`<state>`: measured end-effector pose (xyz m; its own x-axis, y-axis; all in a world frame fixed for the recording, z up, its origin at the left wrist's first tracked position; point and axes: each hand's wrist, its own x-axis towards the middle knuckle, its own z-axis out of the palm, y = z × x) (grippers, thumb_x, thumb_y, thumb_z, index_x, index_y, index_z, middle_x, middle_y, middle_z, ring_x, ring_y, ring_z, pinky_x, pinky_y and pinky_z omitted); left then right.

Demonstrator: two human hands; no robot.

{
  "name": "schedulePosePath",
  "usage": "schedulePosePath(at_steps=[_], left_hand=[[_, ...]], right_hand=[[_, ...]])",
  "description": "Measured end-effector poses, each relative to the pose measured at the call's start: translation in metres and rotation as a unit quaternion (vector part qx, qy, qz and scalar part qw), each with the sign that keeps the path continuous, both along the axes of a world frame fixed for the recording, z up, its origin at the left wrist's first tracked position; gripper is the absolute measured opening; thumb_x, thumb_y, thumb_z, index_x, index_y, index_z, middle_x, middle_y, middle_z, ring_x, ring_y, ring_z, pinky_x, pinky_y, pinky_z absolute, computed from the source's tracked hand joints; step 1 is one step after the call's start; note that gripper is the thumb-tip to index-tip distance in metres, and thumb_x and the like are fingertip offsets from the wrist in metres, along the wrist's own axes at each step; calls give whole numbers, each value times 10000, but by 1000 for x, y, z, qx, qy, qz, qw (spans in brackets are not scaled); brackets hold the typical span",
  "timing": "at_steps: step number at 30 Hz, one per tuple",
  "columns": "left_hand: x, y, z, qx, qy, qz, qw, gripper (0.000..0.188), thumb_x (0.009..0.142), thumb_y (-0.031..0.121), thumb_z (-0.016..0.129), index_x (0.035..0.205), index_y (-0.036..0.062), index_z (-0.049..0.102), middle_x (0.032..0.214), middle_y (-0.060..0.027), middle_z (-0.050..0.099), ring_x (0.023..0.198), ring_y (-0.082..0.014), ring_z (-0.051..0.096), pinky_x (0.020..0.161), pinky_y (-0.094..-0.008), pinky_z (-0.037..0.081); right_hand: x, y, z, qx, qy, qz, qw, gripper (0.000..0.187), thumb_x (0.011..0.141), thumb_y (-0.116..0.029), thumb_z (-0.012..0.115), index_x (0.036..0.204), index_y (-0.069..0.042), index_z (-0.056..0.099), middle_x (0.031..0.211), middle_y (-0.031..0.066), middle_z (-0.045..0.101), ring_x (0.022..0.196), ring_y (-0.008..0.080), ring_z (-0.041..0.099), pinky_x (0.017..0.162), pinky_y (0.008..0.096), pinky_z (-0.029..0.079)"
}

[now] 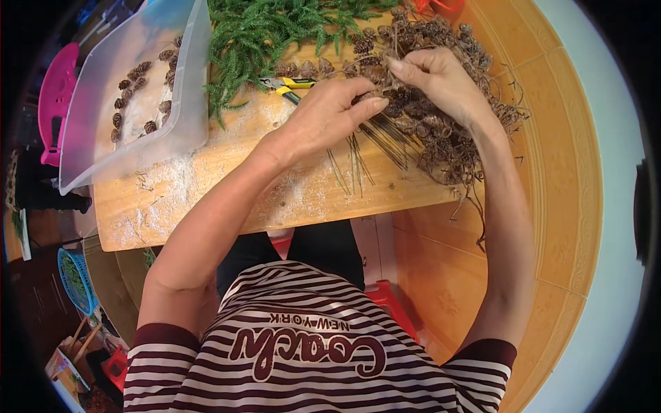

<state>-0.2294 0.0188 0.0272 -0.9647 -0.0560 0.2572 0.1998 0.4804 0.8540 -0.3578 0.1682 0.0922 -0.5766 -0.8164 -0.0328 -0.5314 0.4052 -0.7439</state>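
Observation:
My right hand [441, 79] is over a heap of brown pine cones [441, 134] tangled with thin twigs. Its thumb and fingers pinch a brown pine cone twig [391, 49]. Just left of it, my left hand [334, 110] has its fingers curled and its thumb close to the index finger; what lies between them is too hard to make out. Beside the left hand's knuckles lie pliers [290, 88] with yellow and black handles. Several thin dark wires [389, 141] lie on the wooden table [275, 196] below the hands.
Green artificial fir branches [255, 51] cover the table's far side. A translucent plastic bin [189, 117] with several pine cones [141, 82] stands at the left. White flakes dot the tabletop. An orange tiled wall [551, 172] borders the right side. A pink stool [55, 96] is at the far left.

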Motion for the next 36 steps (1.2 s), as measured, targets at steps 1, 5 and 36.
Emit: schedulePosePath(at_steps=[1,5,36], left_hand=[[-1,-3,4,0,3,1,1000,310,898,280,529,838,-17,595,634,-97,580,596,-182,548,573,-325,434],[-24,-25,16,133,-8,80,988,277,883,254,545,909,-12,618,719,-146,624,677,-234,615,629,-332,468],[10,-55,88,-94,169,156,969,292,889,238,620,1098,35,598,945,-33,656,884,-70,591,723,-238,470]], right_hand=[[-1,1,2,0,3,1,1000,346,909,-265,585,656,-31,553,566,-67,382,546,43,314,499,252,275],[-13,17,10,40,72,6,997,323,891,-237,609,675,-2,557,565,-55,387,554,47,332,505,252,286],[-10,41,7,-13,-16,-51,998,264,889,-220,624,725,-14,610,630,-89,480,621,14,378,553,216,325]])
